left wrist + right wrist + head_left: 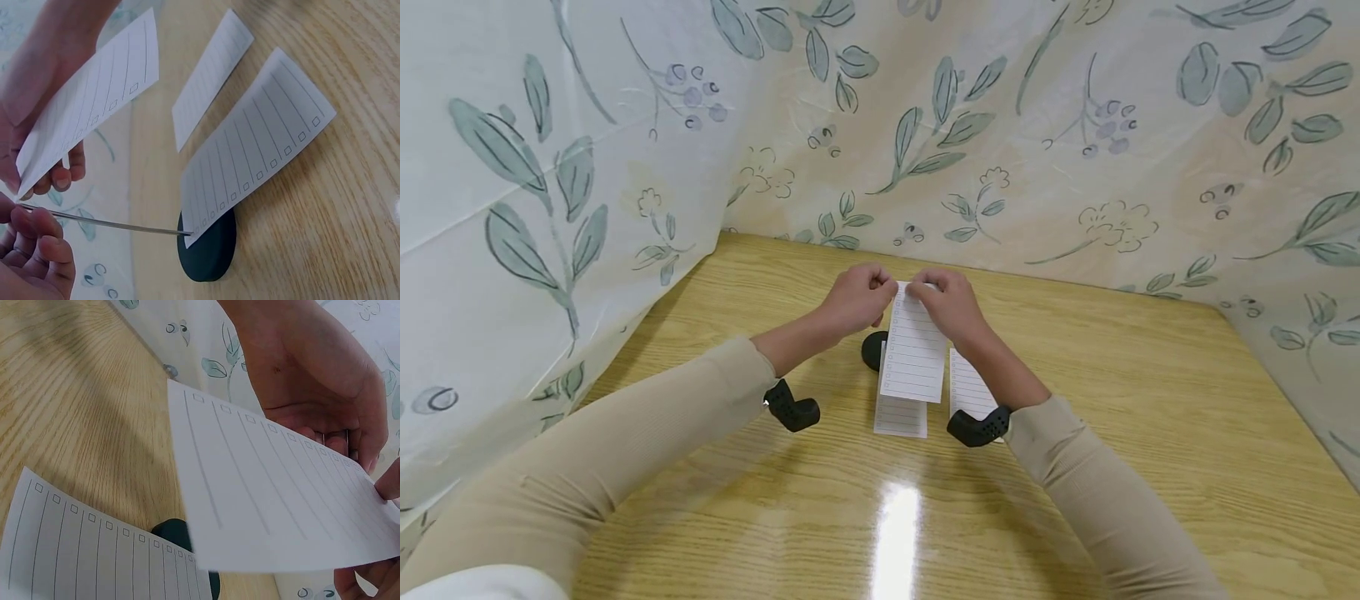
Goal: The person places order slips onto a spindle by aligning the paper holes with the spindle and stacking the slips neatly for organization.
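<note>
My right hand point(951, 304) pinches the top of a white lined checklist sheet point(913, 354) between thumb and fingers, and the sheet hangs down in front. At its top left corner are the fingertips of my left hand point(857, 298), curled in a pinch. In the left wrist view a thin metal rod point(119, 224) rises from a dark round base point(209, 253) to those fingertips; the exact contact at its tip is hidden. A second checklist sheet point(256, 147) lies low by the rod's foot, its top edge over the base.
Another lined sheet point(968, 385) lies on the wooden table point(775, 517), partly behind my right forearm. A leaf-patterned cloth point(880, 167) hangs at the back and sides. Both wrists wear black mounts, the left wrist mount point(792, 407) among them.
</note>
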Motion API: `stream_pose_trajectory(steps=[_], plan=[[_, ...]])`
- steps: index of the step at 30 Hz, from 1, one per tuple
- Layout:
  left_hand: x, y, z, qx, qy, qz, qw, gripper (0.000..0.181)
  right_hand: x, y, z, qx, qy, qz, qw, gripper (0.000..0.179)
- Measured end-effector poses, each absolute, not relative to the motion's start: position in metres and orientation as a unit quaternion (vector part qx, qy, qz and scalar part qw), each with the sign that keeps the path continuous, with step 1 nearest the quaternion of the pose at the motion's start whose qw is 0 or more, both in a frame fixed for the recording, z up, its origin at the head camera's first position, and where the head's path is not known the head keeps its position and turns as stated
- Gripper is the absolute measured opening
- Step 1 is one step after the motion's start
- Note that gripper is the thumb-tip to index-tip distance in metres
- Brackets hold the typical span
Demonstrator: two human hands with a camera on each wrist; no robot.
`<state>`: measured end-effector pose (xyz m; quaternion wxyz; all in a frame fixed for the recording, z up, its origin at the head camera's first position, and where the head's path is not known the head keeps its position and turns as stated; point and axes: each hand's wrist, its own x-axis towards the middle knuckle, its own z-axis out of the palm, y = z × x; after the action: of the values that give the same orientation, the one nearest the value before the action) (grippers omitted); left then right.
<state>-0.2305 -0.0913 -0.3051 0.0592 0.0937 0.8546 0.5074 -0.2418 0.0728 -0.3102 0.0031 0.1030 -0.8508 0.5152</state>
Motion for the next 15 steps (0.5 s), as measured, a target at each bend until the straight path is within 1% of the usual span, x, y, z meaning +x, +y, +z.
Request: stream_pose_trajectory(steps=[15], plan=[[-0.2341, -0.0934, -0.3097, 0.100, 0.852, 0.509, 0.070, 0.019, -0.2468, 0.0725, -0.3163, 0.106, -0.847, 0.520, -0.003, 0.019]])
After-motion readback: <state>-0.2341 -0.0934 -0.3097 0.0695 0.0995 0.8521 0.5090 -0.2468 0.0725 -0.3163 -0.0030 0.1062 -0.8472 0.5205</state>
